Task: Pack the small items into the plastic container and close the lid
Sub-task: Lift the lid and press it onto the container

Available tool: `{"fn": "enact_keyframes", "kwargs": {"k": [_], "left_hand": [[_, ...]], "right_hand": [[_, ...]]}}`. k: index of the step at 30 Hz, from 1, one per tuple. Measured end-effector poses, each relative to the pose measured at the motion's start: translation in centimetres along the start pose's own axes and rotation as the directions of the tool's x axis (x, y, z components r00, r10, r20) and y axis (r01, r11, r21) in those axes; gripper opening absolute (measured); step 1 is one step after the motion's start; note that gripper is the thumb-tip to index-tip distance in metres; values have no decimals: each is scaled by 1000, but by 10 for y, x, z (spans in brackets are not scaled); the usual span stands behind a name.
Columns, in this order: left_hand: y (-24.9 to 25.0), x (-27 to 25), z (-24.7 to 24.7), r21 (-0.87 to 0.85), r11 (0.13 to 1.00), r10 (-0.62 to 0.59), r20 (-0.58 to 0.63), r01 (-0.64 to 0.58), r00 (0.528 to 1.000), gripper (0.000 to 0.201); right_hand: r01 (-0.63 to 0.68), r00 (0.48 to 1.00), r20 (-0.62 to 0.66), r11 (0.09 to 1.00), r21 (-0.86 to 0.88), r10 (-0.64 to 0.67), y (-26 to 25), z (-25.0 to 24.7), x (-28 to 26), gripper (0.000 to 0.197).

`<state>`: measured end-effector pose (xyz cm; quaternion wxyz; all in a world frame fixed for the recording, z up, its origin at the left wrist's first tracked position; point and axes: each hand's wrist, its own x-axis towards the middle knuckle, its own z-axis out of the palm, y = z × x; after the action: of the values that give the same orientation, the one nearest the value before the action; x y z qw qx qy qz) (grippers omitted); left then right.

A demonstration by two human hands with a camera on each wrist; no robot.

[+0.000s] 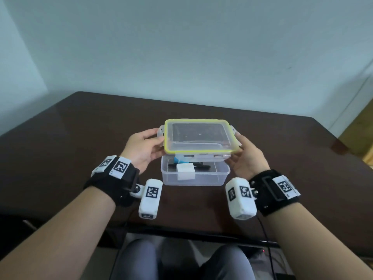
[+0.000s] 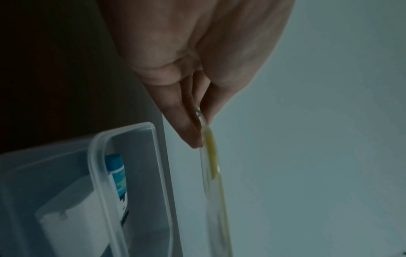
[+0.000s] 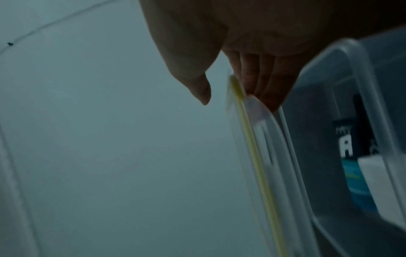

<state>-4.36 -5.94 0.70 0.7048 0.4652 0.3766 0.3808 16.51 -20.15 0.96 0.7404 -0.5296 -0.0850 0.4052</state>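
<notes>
I've got the lid (image 1: 197, 138), clear with a yellow-green seal, held level in the air just above the plastic container (image 1: 195, 174), which sits open on the dark brown table (image 1: 80, 128) right in front of me. Lid is offset a bit toward the far side, its near edge over the container's back half; not touching the rim as far as I can tell. I judge it's held by both short ends so it comes down flat and all four sides seat together, with the latch flaps hanging free.

Left hand (image 1: 141, 146): thumb on top, fingers (image 2: 186, 125) underneath, pinching the lid's left edge; the left wrist view shows the edge squeezed between them. Right hand (image 1: 247, 158): fingers curled under the right edge supporting it. In the right wrist view the thumb (image 3: 197, 87) stands slightly off the lid's top, so it's a looser cradle than a pinch. Both palms face inward, wrists level, forearms roughly symmetric either side of the container.

Items already inside: a white rectangular block (image 1: 185, 172) near the front wall, a blue-capped tube (image 1: 179, 159) and a black pen-like item (image 1: 198, 165) behind it. Nothing pokes above the rim, so the lid should clear. Packing looks done; what's left is to pull the lid slightly toward me, lower it, snap the latches.
</notes>
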Motion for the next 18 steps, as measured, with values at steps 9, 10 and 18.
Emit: {"fn": "enact_keyframes", "kwargs": {"k": [9,10,18], "left_hand": [[-13,3,-11,207,978,-11,1,11,1000,24],[-16,4,-13,231,973,-10,-7,11,1000,26],[-38,13,-21,289,955,-61,-40,69,997,38]], "right_hand": [[93,992,-57,945,-312,-117,12,-35,31,14],[81,993,-59,945,-315,-105,16,-38,33,22],[102,991,-39,924,-369,-125,34,-48,47,20]]}}
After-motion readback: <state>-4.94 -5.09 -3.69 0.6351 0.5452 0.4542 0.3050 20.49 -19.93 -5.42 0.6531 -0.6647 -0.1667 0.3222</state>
